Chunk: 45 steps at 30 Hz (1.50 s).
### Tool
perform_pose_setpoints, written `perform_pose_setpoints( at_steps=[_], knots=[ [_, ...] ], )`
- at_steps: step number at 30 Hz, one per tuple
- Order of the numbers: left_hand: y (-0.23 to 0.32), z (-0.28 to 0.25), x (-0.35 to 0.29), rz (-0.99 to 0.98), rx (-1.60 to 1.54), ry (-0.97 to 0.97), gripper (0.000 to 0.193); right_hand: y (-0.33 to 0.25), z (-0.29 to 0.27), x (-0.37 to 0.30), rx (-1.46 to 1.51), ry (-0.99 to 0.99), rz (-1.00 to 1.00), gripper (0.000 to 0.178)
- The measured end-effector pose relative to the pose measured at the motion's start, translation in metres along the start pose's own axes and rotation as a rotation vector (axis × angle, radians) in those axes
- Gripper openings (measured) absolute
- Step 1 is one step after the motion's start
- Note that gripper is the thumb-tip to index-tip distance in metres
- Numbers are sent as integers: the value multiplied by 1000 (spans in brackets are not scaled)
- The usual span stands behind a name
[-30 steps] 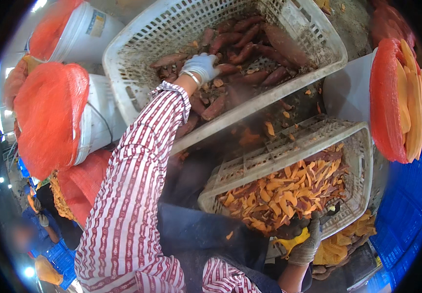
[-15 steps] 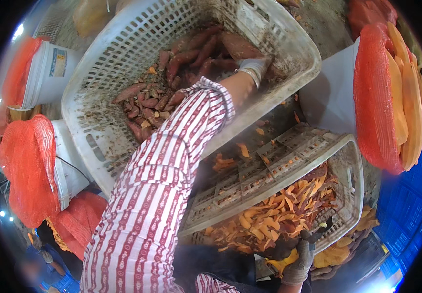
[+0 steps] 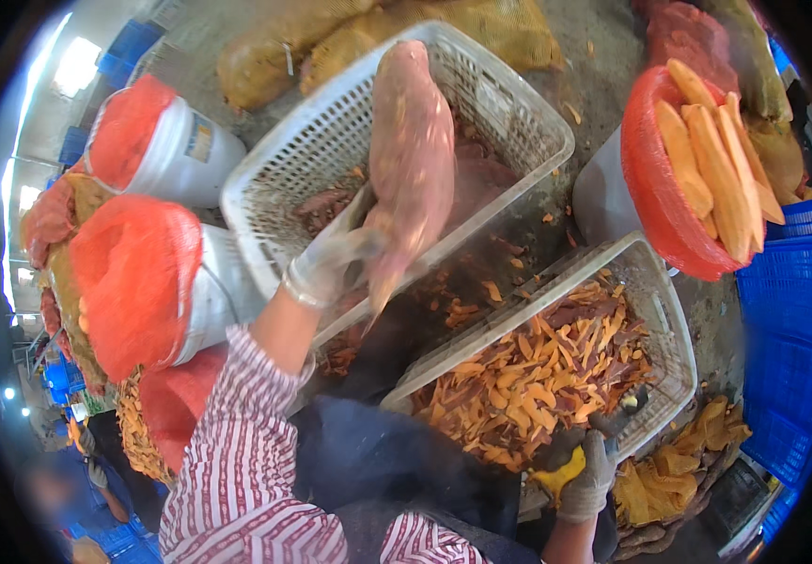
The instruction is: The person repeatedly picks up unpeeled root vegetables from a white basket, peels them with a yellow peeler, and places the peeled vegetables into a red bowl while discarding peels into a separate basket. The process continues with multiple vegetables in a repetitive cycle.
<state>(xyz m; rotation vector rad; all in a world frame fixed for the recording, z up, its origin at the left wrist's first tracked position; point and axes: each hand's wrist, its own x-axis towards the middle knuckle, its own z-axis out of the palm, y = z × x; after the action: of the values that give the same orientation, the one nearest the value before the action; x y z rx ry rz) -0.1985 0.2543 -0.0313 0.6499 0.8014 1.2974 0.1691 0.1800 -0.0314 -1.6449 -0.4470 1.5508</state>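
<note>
Head view, 1 moment. The gloved left hand (image 3: pixel 331 258), at centre left of the frame, is wrapped around the lower tapered end of a large pink-skinned sweet potato (image 3: pixel 413 160), holding it raised and nearly upright. The tuber stands in front of a white perforated plastic basket (image 3: pixel 293 179) in the upper centre, which holds further reddish sweet potatoes (image 3: pixel 491 179). The forearm wears a red-and-white striped sleeve (image 3: pixel 237 442).

The gloved right hand (image 3: pixel 586 479), at lower right of centre, is curled shut on a small yellow tool (image 3: pixel 561 473); its working end cannot be made out. It sits at the near edge of a second white perforated basket (image 3: pixel 669 310), filled with orange strips of peel (image 3: pixel 538 376).

At upper right, a white bucket lined with red netting (image 3: pixel 646 202) carries 5 or so peeled orange sweet potatoes (image 3: pixel 711 169). At left, 2 white buckets covered with red netting (image 3: pixel 133 273) stand side by side. Blue plastic crates (image 3: pixel 787 310) fill the right edge. More orange peelings (image 3: pixel 679 470) lie on the floor at lower right.
</note>
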Motion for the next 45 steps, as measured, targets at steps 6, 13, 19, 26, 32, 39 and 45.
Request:
perform_pose_setpoints(
  at_steps=[6,13,19,26,32,39,45],
  knots=[
    [-7,90,-92,-210,-116,-41,88,10,-15,-26,-93,-191,-106,21],
    [-41,137,-189,-107,720,32,86,-33,-20,-115,-617,-260,-910,28],
    [-31,168,-240,51,1148,-29,89,-36,-33,-150,-1067,-293,-1139,29],
    [-36,156,-270,179,1126,-95,94,5,-90,-89,-1255,-307,-737,28],
    [-29,158,-267,188,1371,-90,96,-24,-69,-175,-920,-438,-1090,25],
    [-60,136,-283,-157,845,-137,88,-10,-83,-111,-984,-211,-762,31],
    [-108,159,-284,-552,69,-155,63,-19,-57,-133,512,-411,-244,18]
  ],
)
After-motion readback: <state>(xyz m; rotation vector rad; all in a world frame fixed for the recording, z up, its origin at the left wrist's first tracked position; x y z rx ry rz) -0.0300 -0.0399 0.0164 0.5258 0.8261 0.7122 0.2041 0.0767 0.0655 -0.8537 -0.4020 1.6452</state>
